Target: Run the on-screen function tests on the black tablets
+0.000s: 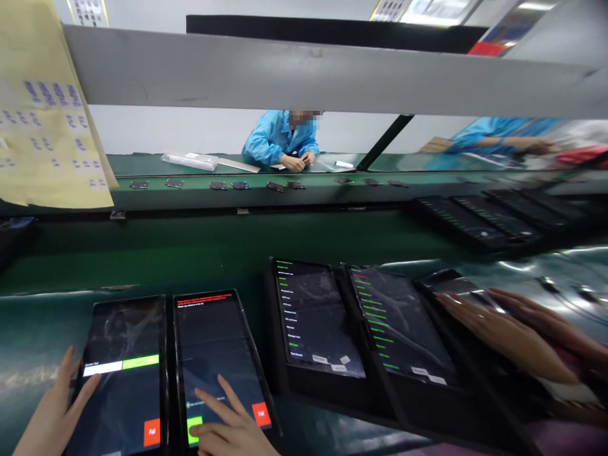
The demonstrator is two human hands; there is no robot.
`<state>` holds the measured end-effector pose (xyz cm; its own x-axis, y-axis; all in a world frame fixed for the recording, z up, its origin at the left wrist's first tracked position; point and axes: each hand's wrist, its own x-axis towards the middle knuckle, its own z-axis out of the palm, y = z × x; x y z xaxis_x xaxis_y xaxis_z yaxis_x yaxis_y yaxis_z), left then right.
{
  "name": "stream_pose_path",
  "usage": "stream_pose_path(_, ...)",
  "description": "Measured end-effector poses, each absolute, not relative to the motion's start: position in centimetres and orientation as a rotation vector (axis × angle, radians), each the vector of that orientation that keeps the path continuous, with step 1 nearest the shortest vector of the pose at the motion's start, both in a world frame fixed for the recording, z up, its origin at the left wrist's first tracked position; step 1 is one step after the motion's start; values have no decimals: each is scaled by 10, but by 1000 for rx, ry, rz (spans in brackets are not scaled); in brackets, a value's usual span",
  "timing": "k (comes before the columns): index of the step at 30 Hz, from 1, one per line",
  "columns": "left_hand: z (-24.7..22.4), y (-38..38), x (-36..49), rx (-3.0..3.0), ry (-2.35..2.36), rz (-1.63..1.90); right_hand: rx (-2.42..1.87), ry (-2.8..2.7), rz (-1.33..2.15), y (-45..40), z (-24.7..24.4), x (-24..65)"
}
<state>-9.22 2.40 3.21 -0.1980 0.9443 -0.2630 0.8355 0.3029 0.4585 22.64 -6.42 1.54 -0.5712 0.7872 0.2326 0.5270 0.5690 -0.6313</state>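
My left hand is at the lower left, thumb and fingers apart. Its thumb reaches over the screen of a black tablet, near a white and green bar; the other fingers are beside the tablet's left edge. That screen has a red "Fail" button. Right beside it lies a second tablet with red text at the top. My right hand is over its lower part, fingers spread and the thumb at a green button. A red "Fail" button shows to the right of the fingers.
Two tablets with green text lists sit in black trays to the right. A nearby person's hands are on another device. More tablets lie behind. Small boards line a ledge before a blue-sleeved person. A grey beam crosses above.
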Motion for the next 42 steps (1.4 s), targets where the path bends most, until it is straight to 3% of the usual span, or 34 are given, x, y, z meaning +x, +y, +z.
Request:
stream_pose_path(16, 31, 20, -96, 1426, 2012, 378, -1417, -2220, 378, 45, 13, 247)
stream_pose_path(42, 26, 21, -99, 1458, 1996, 336, -1488, -2158, 425, 80, -3, 253)
